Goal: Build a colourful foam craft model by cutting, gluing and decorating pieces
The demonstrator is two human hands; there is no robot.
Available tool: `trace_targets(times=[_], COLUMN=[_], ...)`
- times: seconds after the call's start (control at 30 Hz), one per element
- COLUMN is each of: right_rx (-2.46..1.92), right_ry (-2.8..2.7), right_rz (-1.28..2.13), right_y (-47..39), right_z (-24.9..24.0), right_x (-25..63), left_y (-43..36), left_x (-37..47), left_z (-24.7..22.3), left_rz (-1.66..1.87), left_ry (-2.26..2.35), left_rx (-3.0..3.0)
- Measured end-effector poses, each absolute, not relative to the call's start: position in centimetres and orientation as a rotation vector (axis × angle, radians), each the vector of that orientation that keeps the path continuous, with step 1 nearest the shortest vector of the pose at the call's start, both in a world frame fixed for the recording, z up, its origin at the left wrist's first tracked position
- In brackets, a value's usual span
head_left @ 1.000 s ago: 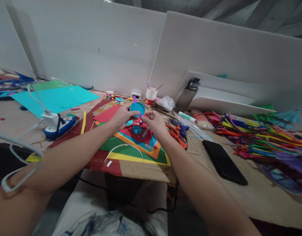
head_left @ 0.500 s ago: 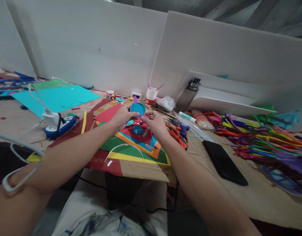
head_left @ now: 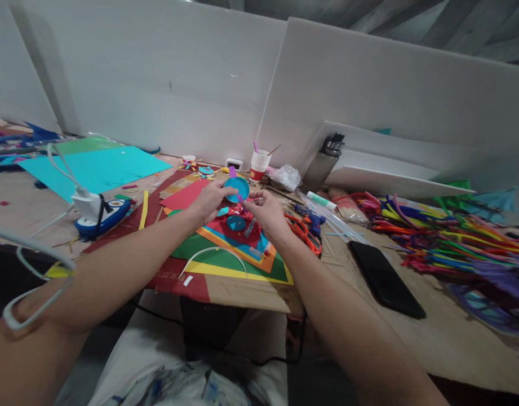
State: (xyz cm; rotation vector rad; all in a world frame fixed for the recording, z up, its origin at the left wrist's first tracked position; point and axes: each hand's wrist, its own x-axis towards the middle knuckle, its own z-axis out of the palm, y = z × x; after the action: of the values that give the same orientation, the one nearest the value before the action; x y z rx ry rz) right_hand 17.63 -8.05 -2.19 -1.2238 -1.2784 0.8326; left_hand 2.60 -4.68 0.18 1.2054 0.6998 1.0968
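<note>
My left hand (head_left: pixel 208 202) grips a round blue paper disc (head_left: pixel 237 187) with a pale rim, its thumb lying across the face. One purple paper tab (head_left: pixel 233 172) sticks up from the disc's top, and another purple tab (head_left: pixel 240 198) sits at its lower edge. Close by that lower edge, the thumb and fingers of my right hand (head_left: pixel 265 211) are pinched together; what they hold is too small to make out. Beneath both hands, a smaller blue disc (head_left: pixel 236 223) lies on red paper, above stacked orange, green (head_left: pixel 259 265) and yellow sheets.
Orange-handled scissors (head_left: pixel 299 226) and a blue glue gun (head_left: pixel 315 224) lie right of my hands. Paper cups (head_left: pixel 260 164), a bottle (head_left: pixel 324 160) and a glue stick (head_left: pixel 322 201) stand or lie behind. A black phone (head_left: pixel 386 279) and pipe cleaners (head_left: pixel 445 231) are farther right; a blue power strip (head_left: pixel 105 217) is left.
The disc has tilted slightly in my left hand, and the purple tab at its lower edge shows more. My left thumb has shifted a little; both arms are nearly still.
</note>
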Motion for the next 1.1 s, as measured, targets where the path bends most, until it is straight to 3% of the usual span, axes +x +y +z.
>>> trace_targets(times=[1.1], right_rx=[-1.166], right_ry=[-1.373], right_rz=[0.851], right_y=[-7.39], right_z=[-2.86], right_x=[17.89], left_y=[-4.47], left_x=[2.93], left_z=[-0.21], left_rz=[1.135], left_ry=[0.736], left_rx=[1.227])
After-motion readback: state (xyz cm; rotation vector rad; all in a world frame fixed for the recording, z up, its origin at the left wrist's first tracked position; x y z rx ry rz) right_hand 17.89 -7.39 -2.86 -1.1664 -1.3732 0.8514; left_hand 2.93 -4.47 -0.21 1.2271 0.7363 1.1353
